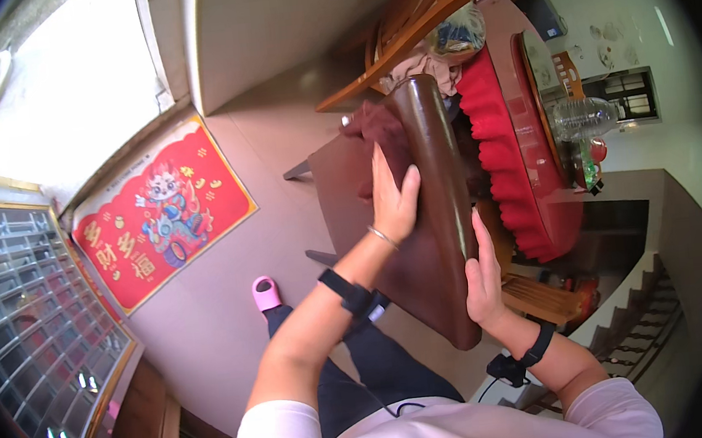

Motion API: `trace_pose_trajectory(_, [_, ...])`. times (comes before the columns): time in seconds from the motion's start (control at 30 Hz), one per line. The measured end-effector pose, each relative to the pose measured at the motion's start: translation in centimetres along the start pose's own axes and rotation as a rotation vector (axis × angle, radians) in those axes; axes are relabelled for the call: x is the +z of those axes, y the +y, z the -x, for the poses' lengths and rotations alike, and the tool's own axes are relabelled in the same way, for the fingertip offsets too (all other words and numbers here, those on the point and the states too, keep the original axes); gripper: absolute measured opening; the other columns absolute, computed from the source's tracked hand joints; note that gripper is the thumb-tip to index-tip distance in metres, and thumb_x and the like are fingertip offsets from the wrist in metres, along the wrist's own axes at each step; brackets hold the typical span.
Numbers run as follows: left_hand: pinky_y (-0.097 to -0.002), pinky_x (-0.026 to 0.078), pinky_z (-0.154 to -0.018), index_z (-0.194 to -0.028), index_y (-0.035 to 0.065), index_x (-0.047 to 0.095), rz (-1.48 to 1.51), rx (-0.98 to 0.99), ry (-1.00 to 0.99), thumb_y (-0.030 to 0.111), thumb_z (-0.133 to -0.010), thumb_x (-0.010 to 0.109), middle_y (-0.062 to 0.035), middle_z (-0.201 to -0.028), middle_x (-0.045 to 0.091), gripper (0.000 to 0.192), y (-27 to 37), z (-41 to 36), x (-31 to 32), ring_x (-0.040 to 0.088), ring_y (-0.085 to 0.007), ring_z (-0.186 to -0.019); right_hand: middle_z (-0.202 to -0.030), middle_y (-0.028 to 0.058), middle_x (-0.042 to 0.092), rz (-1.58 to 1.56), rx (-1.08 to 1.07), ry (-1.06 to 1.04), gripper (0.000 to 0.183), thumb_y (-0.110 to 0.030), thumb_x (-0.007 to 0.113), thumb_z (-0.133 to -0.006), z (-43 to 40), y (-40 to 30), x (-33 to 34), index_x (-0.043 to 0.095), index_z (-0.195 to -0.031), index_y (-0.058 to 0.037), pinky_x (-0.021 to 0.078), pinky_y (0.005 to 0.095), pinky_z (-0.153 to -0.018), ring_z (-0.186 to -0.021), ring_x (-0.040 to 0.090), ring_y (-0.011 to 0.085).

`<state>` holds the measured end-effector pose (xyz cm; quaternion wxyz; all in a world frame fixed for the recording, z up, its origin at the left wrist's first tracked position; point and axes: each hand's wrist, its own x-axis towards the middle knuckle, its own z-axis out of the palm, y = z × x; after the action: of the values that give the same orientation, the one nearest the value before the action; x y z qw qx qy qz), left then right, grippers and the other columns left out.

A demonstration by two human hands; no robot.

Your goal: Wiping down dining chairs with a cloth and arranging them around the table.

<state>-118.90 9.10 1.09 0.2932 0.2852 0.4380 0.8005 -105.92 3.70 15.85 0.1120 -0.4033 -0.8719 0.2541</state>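
Observation:
A dark brown leather-like seat [364, 224] with a raised backrest [431, 167] stands before me. My left hand [395, 205] is spread over the seat side of the backrest, its thumb near the padded top and its fingertips by a crumpled maroon cloth [384, 130]. Whether the fingers touch the cloth I cannot tell. On the other side of the backrest, my right hand [483, 276] lies flat along its near end, fingers straight and thumb apart. No object shows in either palm.
Behind the backrest is a round table with a red frilled cover [499, 173] and a plastic bottle [585, 118]. A wooden chair [397, 37] holds bags and cloth. A red doormat [166, 211] lies by the doorway at left; stairs [632, 306] are at lower right.

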Motion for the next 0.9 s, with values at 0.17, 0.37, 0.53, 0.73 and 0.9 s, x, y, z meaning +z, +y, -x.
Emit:
trace_pose_trajectory(0.17, [-0.0381, 0.014, -0.109, -0.135, -0.008, 0.022, -0.116, 0.001, 0.053, 0.03, -0.088, 0.046, -0.0247, -0.141, 0.022, 0.065, -7.8, -3.8, -2.2, 0.018, -0.0355, -0.133, -0.142, 0.0231, 0.022, -0.001, 0.064, -0.045, 0.059, -0.017, 0.032, -0.085, 0.0, -0.3, -0.3, 0.018, -0.136, 0.0092, 0.0149, 0.0386, -0.108, -0.132, 0.022, 0.0331])
trace_pose_trajectory(0.37, [-0.036, 0.024, -0.104, -0.132, -0.008, 0.027, -0.002, -0.243, 0.131, 0.03, -0.088, 0.046, -0.0243, -0.132, 0.036, 0.061, -18.3, -2.8, -5.7, 0.033, -0.0341, -0.125, -0.144, 0.0191, 0.018, -0.178, 0.189, -0.008, 0.069, -0.034, 0.037, -0.089, 1.7, 1.7, -0.1, 0.007, -0.139, 0.0031, 0.0162, 0.0387, -0.107, -0.132, 0.021, 0.0283])
trace_pose_trajectory(0.53, [-0.0327, 0.02, -0.107, -0.135, -0.0091, 0.021, -0.176, -0.606, 0.19, 0.04, -0.089, 0.043, -0.0268, -0.14, 0.025, 0.07, -28.2, 0.3, -9.9, 0.025, -0.0324, -0.131, -0.146, 0.0171, 0.013, -0.367, 0.219, 0.027, 0.078, -0.039, 0.043, -0.09, 2.0, 1.1, 0.5, -0.001, -0.14, 0.0017, 0.0149, 0.0393, -0.107, -0.133, 0.018, 0.0264])
trace_pose_trajectory(0.73, [-0.0335, 0.025, -0.104, -0.136, -0.0024, 0.021, -0.056, -0.648, -0.003, 0.039, -0.093, 0.038, -0.0181, -0.137, 0.032, 0.062, -30.4, 9.9, -11.3, 0.033, -0.0282, -0.124, -0.146, 0.016, 0.013, -0.305, 0.207, 0.011, 0.076, -0.039, 0.041, -0.09, 1.9, 1.3, -0.2, 0.0, -0.14, 0.0012, 0.0152, 0.0387, -0.107, -0.133, 0.018, 0.0252])
trace_pose_trajectory(0.9, [-0.0319, 0.007, -0.11, -0.141, -0.0001, 0.007, -0.131, -0.82, 0.136, 0.044, -0.094, 0.032, -0.0153, -0.148, 0.007, 0.069, -22.7, 22.3, -7.1, 0.003, -0.0259, -0.137, -0.144, 0.0152, 0.017, -0.234, 0.286, 0.073, 0.077, -0.043, 0.04, -0.088, 2.0, 1.1, 0.3, 0.003, -0.141, -0.001, 0.0168, 0.0381, -0.107, -0.132, 0.02, 0.0246])
